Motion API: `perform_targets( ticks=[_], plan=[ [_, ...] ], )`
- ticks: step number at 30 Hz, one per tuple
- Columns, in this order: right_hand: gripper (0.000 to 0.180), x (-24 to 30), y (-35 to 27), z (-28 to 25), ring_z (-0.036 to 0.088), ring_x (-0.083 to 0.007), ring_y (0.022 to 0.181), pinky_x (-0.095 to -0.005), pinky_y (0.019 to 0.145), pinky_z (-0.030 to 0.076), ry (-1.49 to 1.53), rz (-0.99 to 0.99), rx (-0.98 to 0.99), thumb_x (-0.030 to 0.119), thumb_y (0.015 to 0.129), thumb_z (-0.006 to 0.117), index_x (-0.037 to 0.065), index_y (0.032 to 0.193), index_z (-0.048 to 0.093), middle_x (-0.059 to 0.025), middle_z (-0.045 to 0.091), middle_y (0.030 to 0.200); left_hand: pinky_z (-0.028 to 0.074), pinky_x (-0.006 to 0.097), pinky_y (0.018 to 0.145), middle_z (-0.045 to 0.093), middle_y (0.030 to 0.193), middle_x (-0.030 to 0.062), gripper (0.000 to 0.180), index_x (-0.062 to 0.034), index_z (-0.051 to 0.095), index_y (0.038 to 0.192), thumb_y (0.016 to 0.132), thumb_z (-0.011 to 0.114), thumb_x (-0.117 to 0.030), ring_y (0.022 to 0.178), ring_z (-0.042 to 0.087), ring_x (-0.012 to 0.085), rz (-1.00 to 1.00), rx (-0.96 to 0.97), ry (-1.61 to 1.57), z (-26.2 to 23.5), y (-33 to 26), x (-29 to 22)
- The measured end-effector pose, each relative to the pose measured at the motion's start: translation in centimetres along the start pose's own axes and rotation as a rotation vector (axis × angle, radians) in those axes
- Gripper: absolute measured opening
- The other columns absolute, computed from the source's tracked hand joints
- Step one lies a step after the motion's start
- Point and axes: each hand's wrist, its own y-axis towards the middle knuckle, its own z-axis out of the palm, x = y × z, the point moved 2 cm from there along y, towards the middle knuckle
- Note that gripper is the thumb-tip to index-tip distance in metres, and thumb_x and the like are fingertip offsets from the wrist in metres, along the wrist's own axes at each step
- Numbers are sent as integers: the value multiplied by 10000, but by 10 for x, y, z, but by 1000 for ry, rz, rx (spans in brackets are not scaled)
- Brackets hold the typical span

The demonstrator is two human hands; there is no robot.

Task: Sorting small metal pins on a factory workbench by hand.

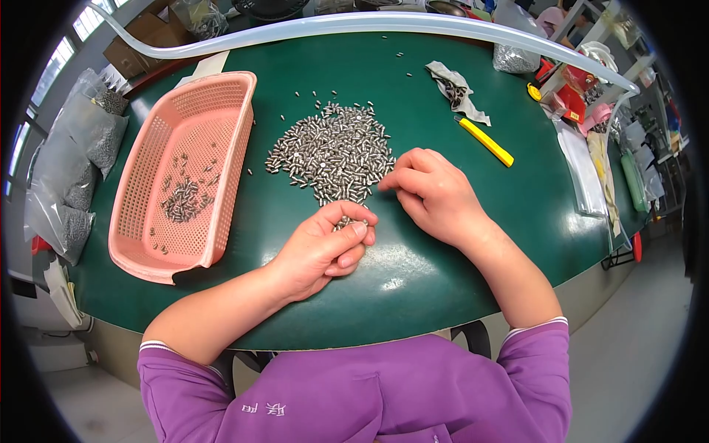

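A heap of small silvery metal pins (332, 148) lies in the middle of the green table. Just in front of it, my left hand (325, 247) is curled around several of the same pins, which show between thumb and fingers. My right hand (436, 188) is at the heap's right edge, with bent fingers and the index fingertip by the outermost pins; whether it pinches one is hidden. To the left stands a pink perforated plastic basket (240, 159) with a smaller cluster of metal pins on its bottom.
A yellow utility knife (484, 140) and a crumpled wrapper with dark bits (458, 92) lie at right. Clear bags of metal parts (77, 177) line the left edge. A translucent rail (354, 23) crosses the back. Plastic bags (581, 166) lie at the right edge.
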Motion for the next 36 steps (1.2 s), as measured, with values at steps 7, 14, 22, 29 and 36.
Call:
perform_targets(
  ticks=[7,14,22,29,36],
  plan=[
    [226,0,-1,0,562,-205,792,-328,670,483,-3,-23,38,-46,671,634,123,813,683,-17,552,821,259,153,430,509,909,53,110,-99,475,1027,932,505,-51,549,351,32,5,1,-44,-1,0,-1],
    [203,-4,-4,-1,571,-218,780,-341,670,493,-156,-4,99,-21,675,630,118,805,699,-22,565,815,261,153,431,504,916,56,116,-102,473,1021,925,514,-52,556,351,33,8,15,-42,-1,1,-1],
    [304,-41,-1,-23,566,-303,855,-390,744,484,-374,162,-224,-26,739,558,44,1026,634,-118,561,916,275,181,440,527,906,66,96,-68,498,1011,956,479,-145,583,388,75,18,57,-112,-4,2,-2],
    [297,-3,-2,-2,554,-205,771,-319,682,483,-99,-30,38,-65,655,622,142,845,717,-17,565,825,263,163,420,490,913,90,173,-51,472,1006,982,428,-217,574,362,62,21,15,-78,-3,2,-3],
    [179,-20,-6,-15,575,-270,820,-375,732,496,-481,166,126,18,721,586,74,859,685,-74,584,809,274,189,438,524,904,82,145,-55,496,1001,974,443,-187,587,393,92,17,37,-114,-5,2,-2]
  ],
)
